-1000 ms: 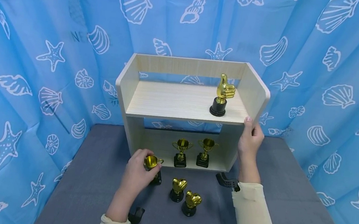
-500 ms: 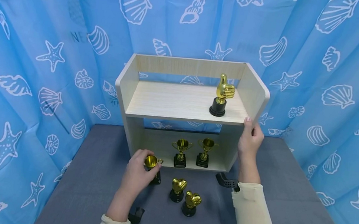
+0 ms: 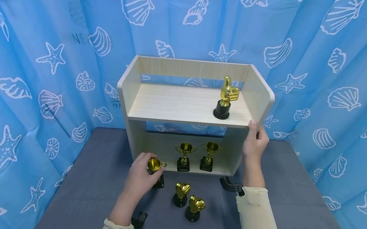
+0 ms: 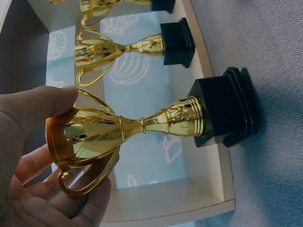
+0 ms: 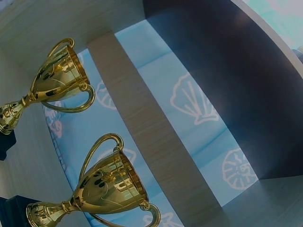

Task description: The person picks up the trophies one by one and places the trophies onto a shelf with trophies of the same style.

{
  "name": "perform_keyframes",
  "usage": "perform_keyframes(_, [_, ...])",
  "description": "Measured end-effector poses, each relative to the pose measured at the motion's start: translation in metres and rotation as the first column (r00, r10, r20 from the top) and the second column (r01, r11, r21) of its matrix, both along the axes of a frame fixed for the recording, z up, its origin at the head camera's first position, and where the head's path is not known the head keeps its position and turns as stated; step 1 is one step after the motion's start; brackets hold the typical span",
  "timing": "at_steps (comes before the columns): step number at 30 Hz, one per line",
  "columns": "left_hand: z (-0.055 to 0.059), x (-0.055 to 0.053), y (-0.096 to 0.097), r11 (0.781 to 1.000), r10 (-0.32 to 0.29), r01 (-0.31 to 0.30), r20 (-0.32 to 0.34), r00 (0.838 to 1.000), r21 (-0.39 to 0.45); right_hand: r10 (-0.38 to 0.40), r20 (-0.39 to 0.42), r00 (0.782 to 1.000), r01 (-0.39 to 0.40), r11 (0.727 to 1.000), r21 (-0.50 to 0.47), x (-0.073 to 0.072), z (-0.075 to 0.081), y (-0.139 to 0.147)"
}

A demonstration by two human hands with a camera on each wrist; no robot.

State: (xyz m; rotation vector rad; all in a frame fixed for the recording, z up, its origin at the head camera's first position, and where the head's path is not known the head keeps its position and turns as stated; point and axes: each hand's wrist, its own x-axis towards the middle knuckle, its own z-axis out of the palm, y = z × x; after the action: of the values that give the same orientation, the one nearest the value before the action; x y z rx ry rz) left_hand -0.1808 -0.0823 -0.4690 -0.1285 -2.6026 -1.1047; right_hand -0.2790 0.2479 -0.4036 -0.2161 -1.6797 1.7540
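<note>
In the head view my left hand (image 3: 141, 176) holds a gold trophy cup (image 4: 94, 137) by its bowl, with the thumb at the rim near one handle. Its black base appears to rest on the grey cloth, just before the shelf's lower left front. My right hand (image 3: 255, 148) grips the front edge of the right side panel of the two-tier wooden shelf (image 3: 178, 102). Inside the lower tier stand two matching trophy cups, one near the middle (image 3: 184, 156) and another to the right (image 3: 208, 157). The right hand is outside its own wrist view.
A gold thumbs-up trophy (image 3: 228, 95) stands on the upper tier, at the right. Two smaller gold trophies with round black bases, one left (image 3: 181, 195) and one right (image 3: 194, 209), are on the grey cloth (image 3: 90, 202). A blue shell-patterned curtain (image 3: 73, 59) hangs behind.
</note>
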Motion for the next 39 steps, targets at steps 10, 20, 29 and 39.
perform_keyframes(10, [0.0003,-0.0022,-0.0005,1.0,-0.002,0.002,-0.007,1.0,0.012,0.016,-0.014,1.0,-0.016,1.0,0.008,-0.0004,-0.0009,0.0])
perform_keyframes(20, [-0.0023,-0.004,-0.0002,1.0,-0.01,0.01,-0.005,1.0,0.003,0.016,-0.01,1.0,-0.016,1.0,0.01,-0.0011,-0.0016,0.001])
perform_keyframes(29, [-0.0007,-0.0041,0.0022,1.0,-0.022,0.022,-0.003,1.0,-0.007,0.014,0.001,1.0,-0.014,1.0,0.008,0.0005,-0.0015,0.0023])
perform_keyframes(39, [0.0006,-0.0062,0.0034,1.0,-0.029,0.029,-0.009,1.0,0.002,0.02,0.013,1.0,-0.02,1.0,0.003,0.0006,-0.0012,0.0026])
